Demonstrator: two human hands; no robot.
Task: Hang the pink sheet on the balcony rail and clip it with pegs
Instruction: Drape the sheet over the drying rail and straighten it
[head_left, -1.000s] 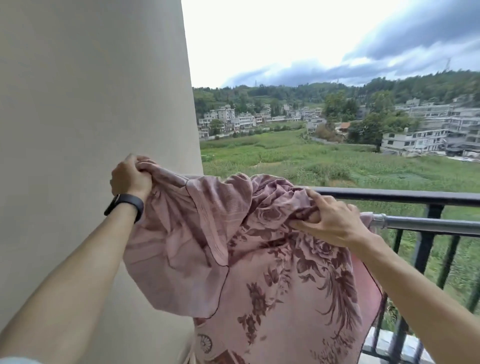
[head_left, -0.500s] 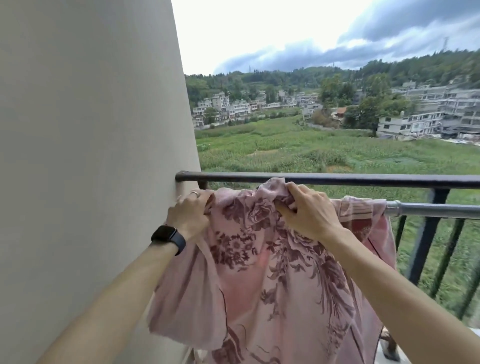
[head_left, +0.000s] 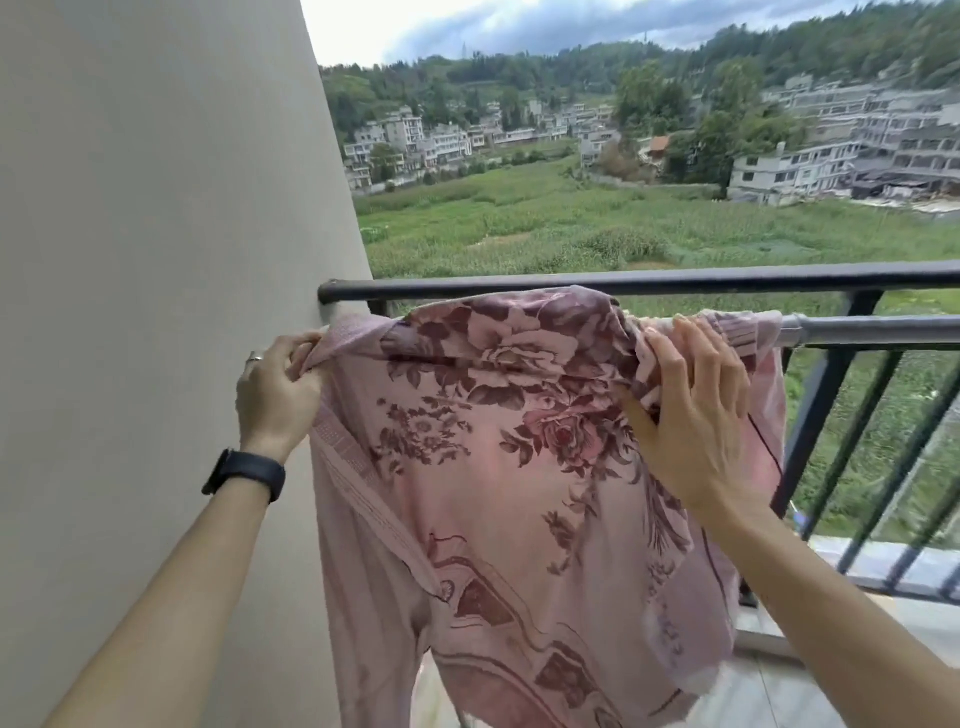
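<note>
L hand (head_left: 278, 395) fingers clamped on sheet (head_left: 493, 467) edge, wall (head_left: 156, 260) just left; R hand (head_left: 696, 410) fingers curled round bunched sheet, pole (head_left: 872, 332) to their right.

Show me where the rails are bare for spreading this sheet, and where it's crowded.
Bare: the grey pole from the pink sheet's right edge rightward, and the black top rail above it. Crowded: between the left hand by the wall and the right hand, where the sheet lies bunched over the pole.

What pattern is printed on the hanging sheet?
Dark maroon roses and leaves on the pink sheet, seen in the head view.
</note>
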